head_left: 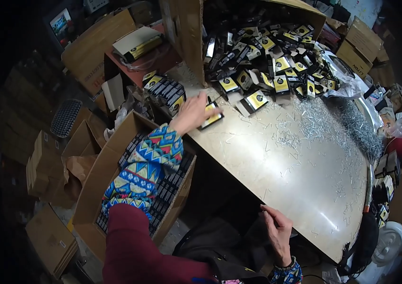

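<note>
My left hand (192, 114) reaches over the table's left edge, its fingers closed around a small black-and-yellow box (212, 119). The hand is slightly blurred. Just left of it, a row of similar boxes (167, 92) stands packed together on the table. Near the table's front edge, my right hand (278, 232) has its thumb and fingertips pressed together; whatever they may hold is too small to make out. Another small box (254, 102) with its end flap raised lies to the right of my left hand.
A large carton (182, 35) on its side spills a heap of small boxes (276, 61) onto the table (258, 146). Bent metal pins (305, 125) lie scattered at right. Under my left forearm, an upright carton (98, 182) holds rows of dark boxes. A white fan (390, 244) stands lower right.
</note>
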A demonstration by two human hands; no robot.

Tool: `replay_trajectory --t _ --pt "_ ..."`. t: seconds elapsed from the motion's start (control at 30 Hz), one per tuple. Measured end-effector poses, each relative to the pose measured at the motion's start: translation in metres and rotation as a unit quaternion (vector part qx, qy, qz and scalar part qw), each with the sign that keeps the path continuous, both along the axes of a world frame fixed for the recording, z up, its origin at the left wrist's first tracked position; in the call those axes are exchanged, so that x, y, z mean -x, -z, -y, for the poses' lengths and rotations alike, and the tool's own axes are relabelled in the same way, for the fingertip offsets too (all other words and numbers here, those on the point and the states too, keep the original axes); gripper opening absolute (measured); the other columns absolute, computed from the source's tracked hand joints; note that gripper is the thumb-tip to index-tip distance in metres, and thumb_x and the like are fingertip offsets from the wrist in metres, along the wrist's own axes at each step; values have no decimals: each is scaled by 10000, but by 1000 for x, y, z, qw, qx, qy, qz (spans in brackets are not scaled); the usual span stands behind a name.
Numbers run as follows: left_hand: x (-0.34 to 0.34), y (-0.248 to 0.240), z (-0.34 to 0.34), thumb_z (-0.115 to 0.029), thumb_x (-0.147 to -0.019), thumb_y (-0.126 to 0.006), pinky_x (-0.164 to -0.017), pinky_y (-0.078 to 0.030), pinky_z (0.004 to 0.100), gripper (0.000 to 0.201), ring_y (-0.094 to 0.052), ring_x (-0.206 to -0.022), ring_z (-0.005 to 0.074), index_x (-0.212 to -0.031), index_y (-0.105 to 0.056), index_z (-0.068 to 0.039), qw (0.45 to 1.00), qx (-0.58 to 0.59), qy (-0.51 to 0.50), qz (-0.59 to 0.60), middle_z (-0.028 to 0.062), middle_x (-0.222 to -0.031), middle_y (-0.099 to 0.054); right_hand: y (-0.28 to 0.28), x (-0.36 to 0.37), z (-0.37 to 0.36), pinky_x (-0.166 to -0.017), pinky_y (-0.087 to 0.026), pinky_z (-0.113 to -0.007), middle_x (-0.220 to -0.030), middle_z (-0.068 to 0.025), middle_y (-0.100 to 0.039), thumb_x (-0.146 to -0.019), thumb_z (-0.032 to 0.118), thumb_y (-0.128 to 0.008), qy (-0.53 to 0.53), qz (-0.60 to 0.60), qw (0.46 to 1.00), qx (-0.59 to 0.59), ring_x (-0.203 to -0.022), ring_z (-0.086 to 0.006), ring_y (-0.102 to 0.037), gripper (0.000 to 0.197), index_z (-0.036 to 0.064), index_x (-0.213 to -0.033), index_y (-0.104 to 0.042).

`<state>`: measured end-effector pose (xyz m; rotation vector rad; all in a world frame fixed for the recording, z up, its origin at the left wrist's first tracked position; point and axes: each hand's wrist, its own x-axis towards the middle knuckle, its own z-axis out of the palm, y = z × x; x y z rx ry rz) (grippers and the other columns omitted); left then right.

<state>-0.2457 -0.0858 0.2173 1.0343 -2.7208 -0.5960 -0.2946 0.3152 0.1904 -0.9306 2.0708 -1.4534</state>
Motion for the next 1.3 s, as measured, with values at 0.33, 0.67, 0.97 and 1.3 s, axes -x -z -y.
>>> replay_trajectory --t 0.33,0.67,0.97,1.3 --pt "-29 27 -34 -227 -750 -775 -855 -446 416 512 -542 -1012 326 -1148 -504 -54 941 268 38 -201 133 -1089 -552 -2 4 -7 -648 -510 -230 -831 -112 -711 -882 -30 -634 -8 -23 999 22 -734 -132 -677 199 -7 -1068 -698" --pt "75 15 -61 -261 -795 -728 -823 -436 416 355 -548 -1017 301 -1047 -599 -46 930 282 159 -172 111 -1042 -609 15 146 124 -1043 -391 -482 -1291 -186 -566 -932 236 -573 5 -468 882 -44 -1262 -371 -481 332 70 -1218 -601" --pt "134 -10 -61 -268 -773 -719 -765 -502 455 586 -607 -925 346 -1269 -475 -73 989 135 50 30 181 -983 -629 19 216 10 -1100 -258 -590 -1489 -173 -372 -1005 388 -435 0 -434 872 -225 -1385 -420 -301 452 140 -1380 -473" --pt "65 42 -140 -51 -803 -644 -1006 -407 348 763 -478 -1180 223 -1477 -288 -71 924 -270 105 -251 121 -1373 -409 24 178 -118 -1099 -305 -539 -1409 -172 -467 -979 298 -514 68 -451 866 -204 -1350 -372 -379 425 70 -1337 -508"
